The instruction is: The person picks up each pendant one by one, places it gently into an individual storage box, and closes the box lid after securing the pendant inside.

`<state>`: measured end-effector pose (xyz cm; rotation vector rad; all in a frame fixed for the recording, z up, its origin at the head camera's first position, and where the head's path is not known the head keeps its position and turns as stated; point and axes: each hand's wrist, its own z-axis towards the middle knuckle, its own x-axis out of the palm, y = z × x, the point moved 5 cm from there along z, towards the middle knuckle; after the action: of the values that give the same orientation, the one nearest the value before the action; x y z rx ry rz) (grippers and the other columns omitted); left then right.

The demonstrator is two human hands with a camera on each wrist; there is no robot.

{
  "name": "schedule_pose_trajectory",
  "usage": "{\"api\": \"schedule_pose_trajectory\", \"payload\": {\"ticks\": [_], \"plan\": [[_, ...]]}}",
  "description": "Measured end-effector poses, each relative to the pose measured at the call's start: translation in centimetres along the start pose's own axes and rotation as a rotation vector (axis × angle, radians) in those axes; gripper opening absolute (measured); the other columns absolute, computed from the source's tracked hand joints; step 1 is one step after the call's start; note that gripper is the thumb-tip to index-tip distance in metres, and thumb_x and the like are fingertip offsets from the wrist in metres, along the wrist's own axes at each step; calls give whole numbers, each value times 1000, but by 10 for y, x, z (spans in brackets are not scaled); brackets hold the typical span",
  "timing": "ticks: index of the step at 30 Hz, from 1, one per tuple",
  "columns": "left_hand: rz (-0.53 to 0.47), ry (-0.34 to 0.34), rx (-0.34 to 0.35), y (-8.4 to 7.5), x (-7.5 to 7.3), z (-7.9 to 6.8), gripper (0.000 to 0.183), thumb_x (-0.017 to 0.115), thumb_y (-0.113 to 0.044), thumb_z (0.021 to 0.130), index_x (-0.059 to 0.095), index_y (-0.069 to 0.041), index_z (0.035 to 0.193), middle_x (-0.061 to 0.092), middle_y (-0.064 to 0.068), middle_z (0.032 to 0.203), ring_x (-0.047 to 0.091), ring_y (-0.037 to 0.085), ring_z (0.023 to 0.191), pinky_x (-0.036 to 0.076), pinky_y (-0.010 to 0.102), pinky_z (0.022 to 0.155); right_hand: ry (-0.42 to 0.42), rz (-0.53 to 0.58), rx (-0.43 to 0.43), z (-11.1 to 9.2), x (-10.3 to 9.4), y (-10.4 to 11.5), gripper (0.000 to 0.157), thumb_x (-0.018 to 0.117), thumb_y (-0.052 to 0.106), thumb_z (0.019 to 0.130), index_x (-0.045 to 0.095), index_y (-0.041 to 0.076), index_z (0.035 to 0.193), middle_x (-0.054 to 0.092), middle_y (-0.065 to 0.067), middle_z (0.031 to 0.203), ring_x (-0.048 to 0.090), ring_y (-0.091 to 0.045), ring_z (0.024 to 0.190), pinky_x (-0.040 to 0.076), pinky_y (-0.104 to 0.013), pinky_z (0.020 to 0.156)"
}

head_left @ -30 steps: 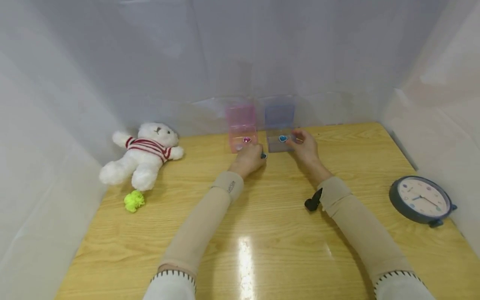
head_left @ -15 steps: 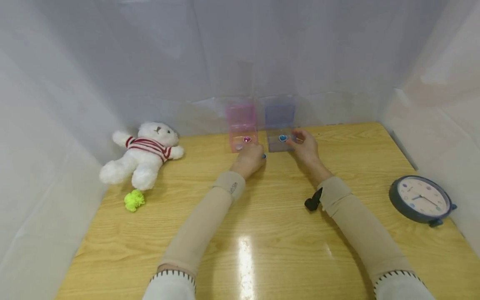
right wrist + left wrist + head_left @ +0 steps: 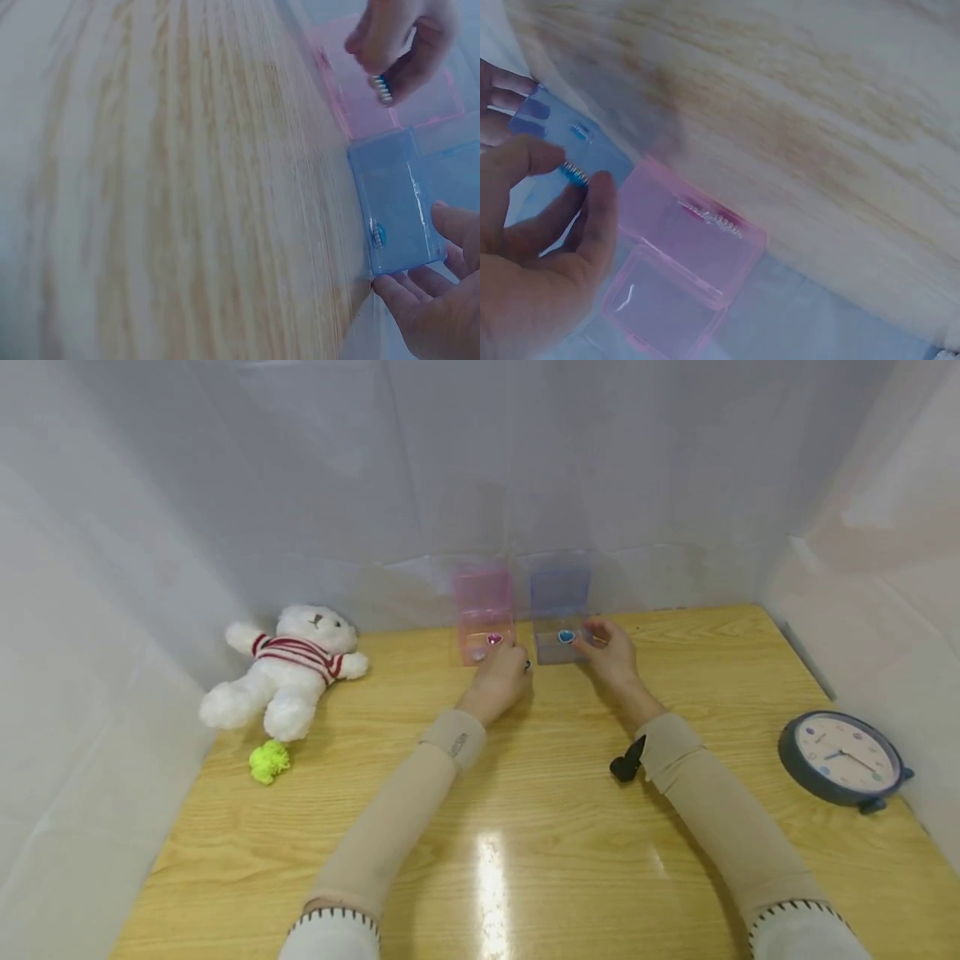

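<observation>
My left hand (image 3: 498, 677) pinches a small blue gem with a beaded silver edge (image 3: 576, 174) between thumb and fingertips, above the two boxes. An open-lidded pink plastic box (image 3: 649, 202) lies just beyond that hand; inside is a pink heart-shaped gem (image 3: 493, 640) with a silver rim. Beside it stands a clear blue box (image 3: 394, 176), its lid also raised. My right hand (image 3: 617, 662) holds this blue box at its right end, thumb on one side and fingers on the other. A blue heart-shaped gem (image 3: 566, 637) sits inside the blue box.
A white teddy bear (image 3: 296, 656) in a striped sweater lies at the back left, with a neon yellow fuzzy ball (image 3: 267, 762) by its foot. A dark-rimmed clock (image 3: 843, 752) lies at the right. White sheeting (image 3: 637, 468) walls the wooden table (image 3: 555, 827).
The left hand, still pinching the blue gem, has shifted slightly forward, while its forearm has swung a little to the left. The right hand and the boxes have stayed in place.
</observation>
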<state>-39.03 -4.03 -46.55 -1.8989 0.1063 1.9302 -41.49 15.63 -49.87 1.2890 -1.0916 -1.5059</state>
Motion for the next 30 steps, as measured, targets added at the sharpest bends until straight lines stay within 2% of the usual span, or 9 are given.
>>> {"api": "schedule_pose_trajectory", "payload": {"ticks": [5,8,12,19,25,30], "plan": [[-180,-45,-25,-2,-13,3,35,74,-10,95,68,2,127,61,17,128,65,32,115,62,40,99,-4,-9,-7,1,-1,0,46,70,7,100,55,-7,142,57,-26,150,54,-41,142,46,-49,122],[-224,-56,-24,-3,-18,4,38,74,-8,94,67,2,130,59,16,129,64,32,118,61,40,103,-3,-4,1,1,-1,0,47,70,7,100,55,-6,142,56,-26,151,54,-42,142,47,-49,122],[-220,-58,-11,-4,-20,6,33,69,-9,98,68,2,129,59,16,126,63,31,118,59,40,105,6,19,12,0,-1,0,48,70,6,100,54,-7,143,55,-27,152,54,-42,143,47,-49,122],[-153,-75,48,-9,-23,14,17,66,-8,101,72,0,114,64,16,119,64,29,110,59,40,97,9,42,14,1,-2,0,48,70,6,100,54,-8,143,55,-27,152,53,-42,144,46,-48,123],[-128,-58,62,-14,-25,24,29,69,-6,98,70,0,127,66,15,125,66,28,116,61,38,99,6,36,-1,1,-1,-1,48,69,5,101,53,-9,143,54,-27,153,52,-42,145,45,-49,123],[-138,-48,64,-16,-25,33,38,70,-8,99,66,-3,136,63,15,130,65,28,120,60,35,102,19,60,31,-2,0,-1,49,68,7,101,52,-5,146,52,-24,156,50,-42,146,46,-49,123]]}}
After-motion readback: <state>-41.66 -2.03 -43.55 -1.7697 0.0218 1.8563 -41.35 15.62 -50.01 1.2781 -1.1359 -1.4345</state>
